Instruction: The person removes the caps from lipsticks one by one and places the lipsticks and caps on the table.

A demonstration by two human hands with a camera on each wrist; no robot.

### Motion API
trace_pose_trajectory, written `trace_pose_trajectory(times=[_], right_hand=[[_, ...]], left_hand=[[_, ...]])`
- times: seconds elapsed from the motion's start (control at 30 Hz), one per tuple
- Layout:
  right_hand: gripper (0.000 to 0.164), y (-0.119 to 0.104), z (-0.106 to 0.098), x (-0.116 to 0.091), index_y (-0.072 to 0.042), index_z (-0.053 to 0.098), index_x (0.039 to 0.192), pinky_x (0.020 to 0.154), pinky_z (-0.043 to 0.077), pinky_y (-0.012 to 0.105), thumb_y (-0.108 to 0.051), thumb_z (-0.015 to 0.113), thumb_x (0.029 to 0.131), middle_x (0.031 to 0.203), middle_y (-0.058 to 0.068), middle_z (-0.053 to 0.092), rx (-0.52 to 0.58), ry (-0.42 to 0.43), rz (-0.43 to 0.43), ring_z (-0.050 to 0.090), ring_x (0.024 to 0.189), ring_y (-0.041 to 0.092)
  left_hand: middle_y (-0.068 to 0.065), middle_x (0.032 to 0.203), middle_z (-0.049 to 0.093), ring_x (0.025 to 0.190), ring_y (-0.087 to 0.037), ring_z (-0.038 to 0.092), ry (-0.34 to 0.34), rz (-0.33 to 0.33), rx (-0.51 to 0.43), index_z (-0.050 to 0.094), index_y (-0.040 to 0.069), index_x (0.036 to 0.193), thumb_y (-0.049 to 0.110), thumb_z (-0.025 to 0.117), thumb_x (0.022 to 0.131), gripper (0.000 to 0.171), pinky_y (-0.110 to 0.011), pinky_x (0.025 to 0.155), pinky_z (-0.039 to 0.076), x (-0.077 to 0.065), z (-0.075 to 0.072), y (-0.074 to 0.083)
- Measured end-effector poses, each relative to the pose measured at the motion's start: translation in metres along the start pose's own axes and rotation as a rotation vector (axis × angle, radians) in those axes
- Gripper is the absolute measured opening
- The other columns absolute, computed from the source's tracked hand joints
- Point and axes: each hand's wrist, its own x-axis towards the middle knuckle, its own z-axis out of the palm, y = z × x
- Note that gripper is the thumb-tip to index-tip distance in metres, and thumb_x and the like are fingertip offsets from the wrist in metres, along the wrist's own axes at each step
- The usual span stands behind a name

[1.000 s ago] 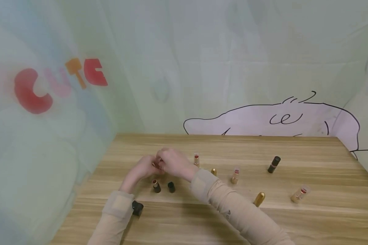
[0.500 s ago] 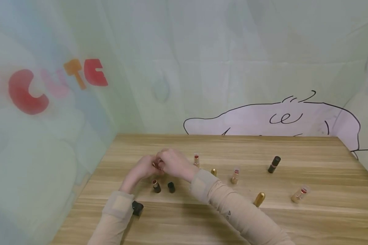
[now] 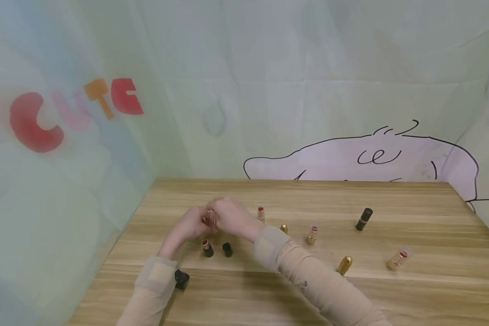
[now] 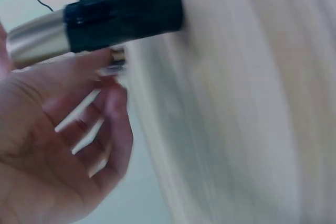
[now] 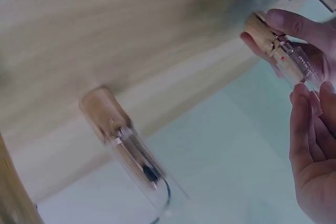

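Over the left of the wood-grain bench (image 3: 452, 290), your left hand (image 3: 190, 222) curls round the gold lipstick (image 5: 264, 36) and your right hand (image 3: 231, 218) pinches its clear cap (image 5: 306, 66), so a crooked tug could smear the colour or topple the black lipstick (image 3: 208, 248) standing nearer you.

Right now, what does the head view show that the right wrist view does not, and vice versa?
Only head: the red letter C and the beige fabric sleeves.

Only right wrist: a plain look at the held lipstick tube, with pale gold base and see-through upper part; the head view gives a mere glimpse of it.

Both: the left hand, the right hand, the light brown wooden table and a standing gold lipstick with a clear cover.
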Motion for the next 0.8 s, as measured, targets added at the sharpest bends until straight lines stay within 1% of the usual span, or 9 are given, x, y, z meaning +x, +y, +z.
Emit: trace_pose_trajectory(times=[0.07,0.2,0.33,0.43,0.6,0.7,0.8], right_hand=[[0.016,-0.001,-0.002,0.001,-0.011,0.071,0.104,0.073,0.052,0.018,-0.011,0.064,0.090,0.098,0.000,0.073,0.011,0.005,-0.005,0.066,0.085,0.010],[0.013,-0.003,-0.006,0.002,-0.011,0.071,0.101,0.070,0.051,0.017,-0.012,0.064,0.090,0.094,0.000,0.072,0.019,0.011,-0.008,0.065,0.081,0.010],[0.013,-0.003,-0.007,0.001,-0.011,0.070,0.101,0.070,0.050,0.018,-0.010,0.063,0.090,0.093,-0.001,0.071,0.008,0.012,-0.008,0.064,0.081,0.010],[0.015,-0.004,-0.008,0.000,-0.010,0.069,0.103,0.074,0.052,0.020,-0.009,0.063,0.090,0.096,0.001,0.071,0.000,0.014,-0.014,0.065,0.084,0.012],[0.026,-0.005,-0.014,0.000,-0.006,0.066,0.116,0.085,0.054,0.025,-0.008,0.063,0.090,0.110,0.007,0.071,0.037,0.003,0.027,0.068,0.098,0.017],[0.029,-0.004,-0.019,0.000,-0.006,0.065,0.119,0.087,0.054,0.025,-0.009,0.063,0.090,0.114,0.008,0.071,0.055,0.003,0.066,0.069,0.100,0.017],[0.028,-0.002,-0.021,0.000,-0.007,0.065,0.120,0.087,0.054,0.026,-0.010,0.062,0.092,0.113,0.007,0.071,0.068,0.004,0.096,0.069,0.100,0.016]], left_hand=[[-0.010,0.089,0.070,0.079,-0.017,0.063,0.000,0.006,0.005,0.070,0.003,0.091,0.010,0.077,0.077,0.017,-0.033,0.072,0.053,-0.001,0.000,-0.001],[-0.009,0.086,0.069,0.077,-0.017,0.062,0.014,-0.003,0.023,0.070,0.004,0.087,0.012,0.077,0.077,0.015,-0.032,0.070,0.052,-0.002,-0.001,0.000],[-0.008,0.085,0.069,0.076,-0.017,0.061,0.011,-0.025,0.022,0.069,0.005,0.086,0.013,0.077,0.077,0.015,-0.031,0.068,0.051,-0.001,0.001,0.000],[-0.008,0.086,0.069,0.077,-0.018,0.062,0.000,-0.053,0.003,0.067,0.004,0.087,0.012,0.077,0.077,0.016,-0.032,0.069,0.052,-0.001,0.003,-0.002],[-0.009,0.087,0.070,0.080,-0.019,0.063,0.008,-0.057,0.010,0.067,0.004,0.086,0.012,0.077,0.076,0.016,-0.034,0.073,0.052,0.000,0.006,-0.006],[-0.008,0.086,0.068,0.080,-0.019,0.061,0.013,-0.044,0.010,0.069,0.006,0.082,0.011,0.077,0.076,0.012,-0.033,0.072,0.050,0.001,0.007,-0.009],[-0.008,0.088,0.064,0.082,-0.020,0.059,0.019,-0.047,-0.008,0.069,0.008,0.080,0.011,0.076,0.076,0.009,-0.032,0.072,0.049,0.001,0.007,-0.010]])
